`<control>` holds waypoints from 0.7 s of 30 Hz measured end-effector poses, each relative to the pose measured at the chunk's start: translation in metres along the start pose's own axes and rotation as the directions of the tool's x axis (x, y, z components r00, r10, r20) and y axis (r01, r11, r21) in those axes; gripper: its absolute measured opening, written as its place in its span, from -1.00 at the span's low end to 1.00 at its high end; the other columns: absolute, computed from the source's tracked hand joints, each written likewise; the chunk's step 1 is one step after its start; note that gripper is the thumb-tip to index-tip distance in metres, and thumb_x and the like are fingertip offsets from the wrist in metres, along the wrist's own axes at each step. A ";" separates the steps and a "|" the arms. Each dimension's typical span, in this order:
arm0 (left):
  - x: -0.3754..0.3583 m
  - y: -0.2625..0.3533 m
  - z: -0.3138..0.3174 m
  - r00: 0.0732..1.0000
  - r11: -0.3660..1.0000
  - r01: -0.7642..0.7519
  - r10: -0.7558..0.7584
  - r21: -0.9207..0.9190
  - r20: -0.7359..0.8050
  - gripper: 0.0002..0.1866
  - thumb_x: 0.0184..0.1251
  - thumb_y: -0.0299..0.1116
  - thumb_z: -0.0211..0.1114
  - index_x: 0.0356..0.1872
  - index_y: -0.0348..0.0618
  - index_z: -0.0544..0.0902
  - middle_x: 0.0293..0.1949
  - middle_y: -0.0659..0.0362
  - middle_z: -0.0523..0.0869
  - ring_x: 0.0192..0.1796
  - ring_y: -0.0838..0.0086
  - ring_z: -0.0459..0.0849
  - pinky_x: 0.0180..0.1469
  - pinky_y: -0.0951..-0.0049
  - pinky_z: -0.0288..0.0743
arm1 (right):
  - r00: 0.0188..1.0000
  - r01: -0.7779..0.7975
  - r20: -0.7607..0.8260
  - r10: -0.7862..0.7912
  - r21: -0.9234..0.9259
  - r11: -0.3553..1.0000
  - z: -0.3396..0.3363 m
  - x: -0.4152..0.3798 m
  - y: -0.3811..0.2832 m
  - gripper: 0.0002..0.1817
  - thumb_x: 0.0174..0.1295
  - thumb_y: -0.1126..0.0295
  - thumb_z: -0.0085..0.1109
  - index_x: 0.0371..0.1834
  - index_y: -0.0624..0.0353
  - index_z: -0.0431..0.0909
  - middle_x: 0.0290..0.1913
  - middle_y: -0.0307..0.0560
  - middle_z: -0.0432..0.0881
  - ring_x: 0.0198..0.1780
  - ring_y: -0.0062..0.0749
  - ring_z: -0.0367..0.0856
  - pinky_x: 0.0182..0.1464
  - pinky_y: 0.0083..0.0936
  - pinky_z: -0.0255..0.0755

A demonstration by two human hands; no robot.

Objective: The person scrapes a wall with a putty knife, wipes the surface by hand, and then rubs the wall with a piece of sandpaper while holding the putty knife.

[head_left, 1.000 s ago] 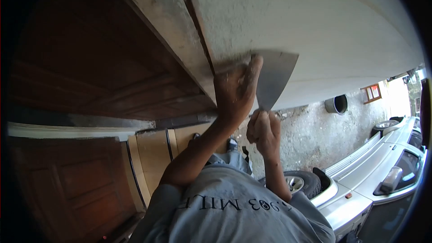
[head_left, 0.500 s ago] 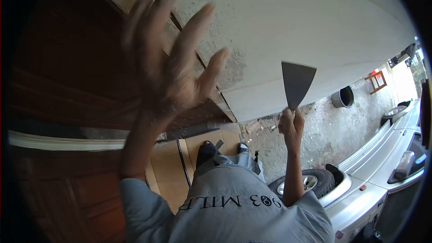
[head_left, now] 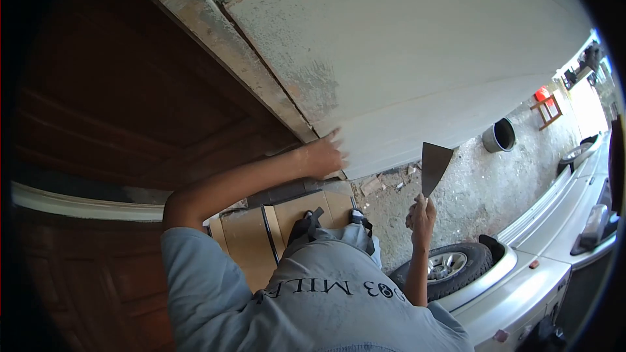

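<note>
My right hand grips the handle of a putty knife, its wide dark blade pointing up and away from me. The blade is apart from the wall. My left hand is stretched across to the lower part of the off-white wall, beside the door frame edge. Its fingers look short from this angle and slightly blurred, spread at the wall surface, with nothing seen in them. A rough grey patch marks the wall just above that hand.
A dark brown panelled door and its worn frame fill the left. Cardboard lies under my feet. Rubble lines the wall's foot. Beyond are a bucket, a small wooden stool and a silver vehicle close on my right.
My left hand has dropped from high in front of me, fingers spread, to the lower wall by the frame. My right hand has lowered a little with the putty knife.
</note>
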State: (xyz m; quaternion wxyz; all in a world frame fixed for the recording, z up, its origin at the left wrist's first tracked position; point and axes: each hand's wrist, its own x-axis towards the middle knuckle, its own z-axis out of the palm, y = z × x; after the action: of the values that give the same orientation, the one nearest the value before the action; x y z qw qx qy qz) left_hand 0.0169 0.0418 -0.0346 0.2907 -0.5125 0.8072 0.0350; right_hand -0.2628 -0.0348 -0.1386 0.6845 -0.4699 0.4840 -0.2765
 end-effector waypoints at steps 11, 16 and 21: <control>-0.027 -0.054 0.000 0.867 0.581 0.474 -0.176 0.661 -0.467 -0.24 0.23 -0.13 -0.01 0.38 -0.23 -0.05 0.42 -0.01 -0.09 0.45 0.16 -0.11 0.43 0.17 -0.28 | 0.987 0.026 -0.157 -0.022 0.023 0.999 -0.017 -0.040 0.021 -0.74 0.30 0.21 0.00 -0.46 0.12 0.35 -0.72 -0.35 0.30 -0.78 -0.71 0.27 -0.78 -0.71 0.15; -0.027 -0.008 0.039 0.955 0.968 0.237 -0.215 0.088 -0.205 -0.49 0.17 -0.22 0.08 0.15 -0.25 0.39 0.14 -0.06 0.40 0.22 0.09 0.32 0.27 0.19 0.18 | 0.988 0.038 -0.151 -0.037 0.006 0.999 -0.010 -0.091 0.028 -0.77 0.29 0.23 0.00 -0.44 0.12 0.35 -0.72 -0.35 0.29 -0.78 -0.69 0.26 -0.77 -0.69 0.15; -0.041 0.046 -0.010 0.972 0.916 0.085 -0.162 -0.393 -0.168 -0.74 0.17 -0.21 0.17 -0.29 -0.16 0.70 -0.42 0.03 0.68 -0.30 0.20 0.68 -0.07 0.38 0.50 | 0.999 0.041 0.020 -0.039 -0.113 0.993 -0.015 -0.127 0.052 -0.75 0.28 0.20 -0.01 -0.43 0.12 0.34 -0.72 -0.36 0.26 -0.81 -0.67 0.22 -0.80 -0.65 0.11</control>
State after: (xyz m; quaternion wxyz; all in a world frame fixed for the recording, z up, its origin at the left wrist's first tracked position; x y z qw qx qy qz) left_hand -0.0140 0.0925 -0.0167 0.1054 -0.6105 0.7754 0.1224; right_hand -0.3292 0.0867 -0.1363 0.6553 -0.5202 0.4831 -0.2580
